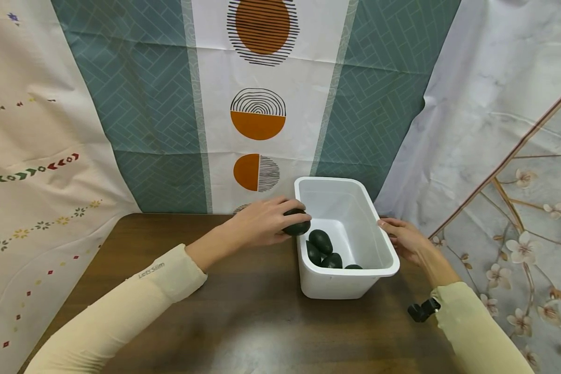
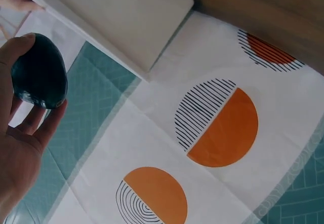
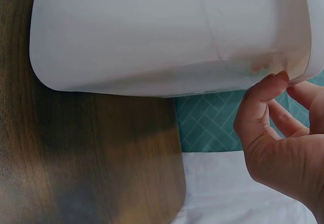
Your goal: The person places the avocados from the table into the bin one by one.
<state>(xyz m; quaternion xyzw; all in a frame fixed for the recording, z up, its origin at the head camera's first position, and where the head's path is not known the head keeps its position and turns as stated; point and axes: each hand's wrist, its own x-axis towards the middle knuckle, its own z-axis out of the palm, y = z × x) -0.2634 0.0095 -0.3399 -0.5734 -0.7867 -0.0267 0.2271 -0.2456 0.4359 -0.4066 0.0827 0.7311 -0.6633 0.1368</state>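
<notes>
My left hand (image 1: 257, 222) grips a dark green avocado (image 1: 298, 222) just over the left rim of a white plastic bin (image 1: 331, 286). The left wrist view shows this avocado (image 2: 40, 72) held between the thumb and fingertips. Inside the bin, several more dark avocados (image 1: 320, 241) lie along the near left side, one partly hidden by the near rim. On the opposite side, my right hand (image 1: 404, 240) holds the bin's right rim with thumb and fingers. That pinch at the rim also appears in the right wrist view, the hand (image 3: 283, 127) beside the bin's wall (image 3: 152, 41).
The bin stands on a brown wooden table (image 1: 243, 311), near its back edge. Behind it hangs a teal and white cloth (image 1: 262, 145) with orange circles. Patterned cloths (image 1: 42, 156) hang at the left and right. A black device (image 1: 423, 310) is at the right wrist.
</notes>
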